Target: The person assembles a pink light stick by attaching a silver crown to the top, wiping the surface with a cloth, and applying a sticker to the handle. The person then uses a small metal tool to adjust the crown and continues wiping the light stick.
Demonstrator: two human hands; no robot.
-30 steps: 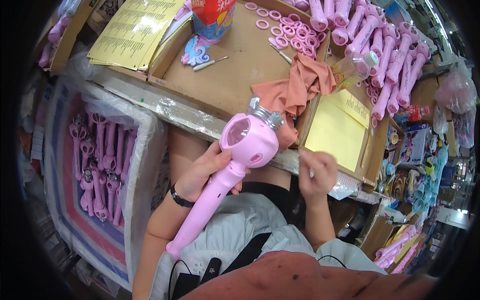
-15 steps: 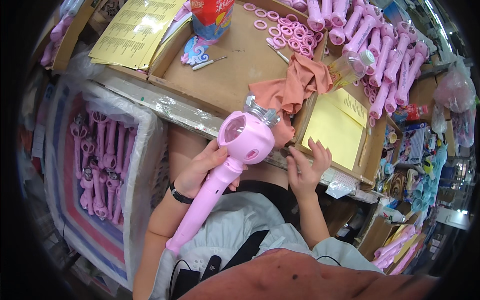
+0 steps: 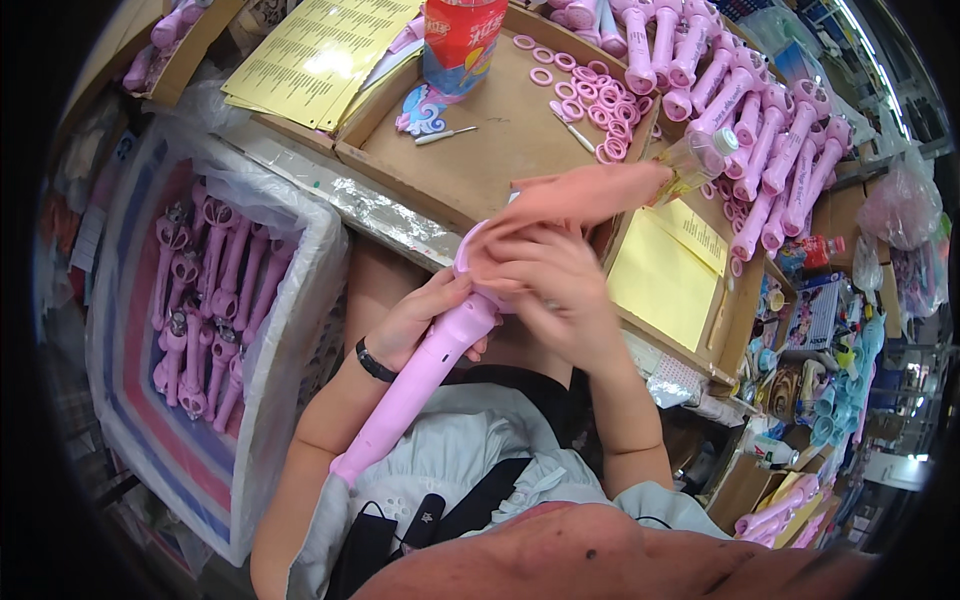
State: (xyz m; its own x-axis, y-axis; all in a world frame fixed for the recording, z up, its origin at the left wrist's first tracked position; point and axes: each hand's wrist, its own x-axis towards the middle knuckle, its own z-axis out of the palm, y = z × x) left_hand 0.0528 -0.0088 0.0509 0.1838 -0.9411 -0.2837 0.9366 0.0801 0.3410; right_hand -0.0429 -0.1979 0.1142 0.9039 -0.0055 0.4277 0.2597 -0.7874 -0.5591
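Note:
A pink toy wand [image 3: 412,385] slants across my lap, its handle end low and its round head up toward the table. My left hand [image 3: 425,318] is wrapped round the neck just below the head. My right hand [image 3: 552,283] presses an orange cloth [image 3: 575,200] against the wand's head, its fingers slightly blurred. The cloth stretches from the head up over the tray edge to the right. Most of the head, with the clear part at its tip, is hidden behind the cloth and my right hand.
In the cardboard tray [image 3: 440,185] lie pink rings [image 3: 612,105], a screwdriver [image 3: 446,135] and a red-and-blue bottle [image 3: 462,45]. More pink wands [image 3: 745,110] pile at the far right, near a clear bottle [image 3: 695,160]. Left stands a lined crate [image 3: 290,330] of wands. Yellow sheets [image 3: 665,280] lie right.
My right hand has moved left from beside the tray and taken hold of the orange cloth, bringing it onto the wand's head. My left hand keeps its grip.

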